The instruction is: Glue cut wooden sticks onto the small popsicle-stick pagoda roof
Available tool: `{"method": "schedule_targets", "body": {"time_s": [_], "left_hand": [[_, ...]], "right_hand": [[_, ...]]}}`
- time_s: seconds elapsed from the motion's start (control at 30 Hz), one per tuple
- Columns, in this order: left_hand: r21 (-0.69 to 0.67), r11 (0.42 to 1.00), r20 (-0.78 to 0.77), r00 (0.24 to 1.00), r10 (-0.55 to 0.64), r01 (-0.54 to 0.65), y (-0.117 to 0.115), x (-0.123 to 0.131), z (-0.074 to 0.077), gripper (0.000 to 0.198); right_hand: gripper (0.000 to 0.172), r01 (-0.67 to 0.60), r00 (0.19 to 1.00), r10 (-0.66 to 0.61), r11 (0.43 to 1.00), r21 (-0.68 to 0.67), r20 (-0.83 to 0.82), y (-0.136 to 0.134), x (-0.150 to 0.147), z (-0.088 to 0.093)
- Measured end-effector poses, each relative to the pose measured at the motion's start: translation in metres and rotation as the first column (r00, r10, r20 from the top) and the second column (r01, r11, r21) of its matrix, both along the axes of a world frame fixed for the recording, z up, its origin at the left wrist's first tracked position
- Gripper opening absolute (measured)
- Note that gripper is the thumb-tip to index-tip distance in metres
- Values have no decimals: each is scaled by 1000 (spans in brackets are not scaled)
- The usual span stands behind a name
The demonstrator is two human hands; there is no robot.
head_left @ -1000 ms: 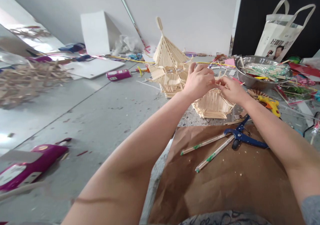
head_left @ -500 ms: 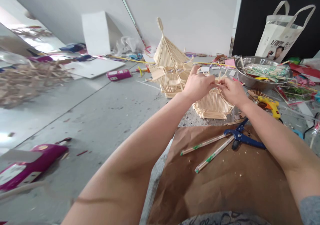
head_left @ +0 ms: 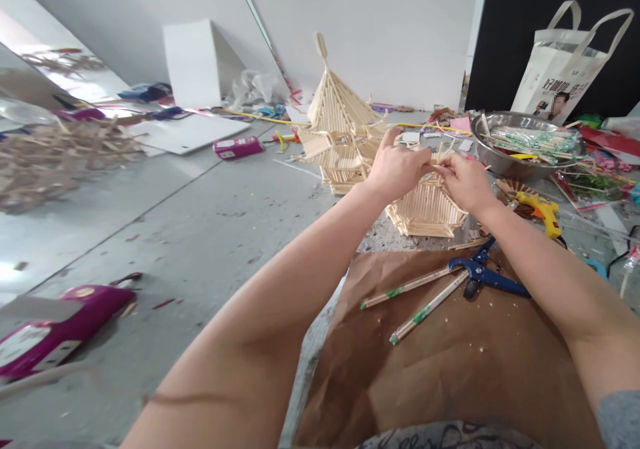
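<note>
Over a low, many-sided model of pale wooden sticks (head_left: 427, 209), both of my hands meet with their fingertips almost touching. My left hand (head_left: 400, 169) is closed in a pinch, its index knuckle raised. Opposite it, my right hand (head_left: 465, 179) pinches too. A short pale wooden stick seems to lie between the fingertips, largely covered by them. Behind my left hand stands a taller stick pavilion (head_left: 343, 102) with a pointed roof. Blue cutters (head_left: 483, 274) lie on brown paper (head_left: 425, 382) beside two wrapped chopsticks (head_left: 420, 316).
A steel bowl (head_left: 495, 159) of wrapped sticks stands at the right, with a yellow glue gun (head_left: 543, 212) nearer me. Behind is a white carrier bag (head_left: 560, 69). Purple tools (head_left: 85, 309) and a blurred heap of sticks (head_left: 60, 162) lie on the left.
Hardly anything differs. Both hands keep the same pinch over the low stick model, and the view has shifted very slightly.
</note>
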State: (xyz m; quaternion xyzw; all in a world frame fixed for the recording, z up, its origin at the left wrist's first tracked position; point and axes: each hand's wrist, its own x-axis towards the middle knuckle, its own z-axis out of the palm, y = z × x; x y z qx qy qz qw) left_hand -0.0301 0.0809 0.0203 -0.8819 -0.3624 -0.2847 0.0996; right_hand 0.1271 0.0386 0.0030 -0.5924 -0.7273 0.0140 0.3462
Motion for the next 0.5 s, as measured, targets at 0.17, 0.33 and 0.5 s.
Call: {"method": "schedule_targets", "body": {"time_s": [0.17, 0.33, 0.5], "left_hand": [[2, 998, -65, 996, 66, -66, -4, 2, 3, 26], [40, 999, -25, 1000, 16, -15, 1, 1, -3, 27], [118, 993, -59, 998, 18, -11, 3, 0, -4, 29]], "right_hand": [[16, -7, 1000, 7, 1000, -10, -19, -1, 0, 0], [17, -31, 995, 30, 999, -6, -93, 1, 2, -3], [14, -48, 996, 48, 999, 7, -80, 3, 3, -6]]}}
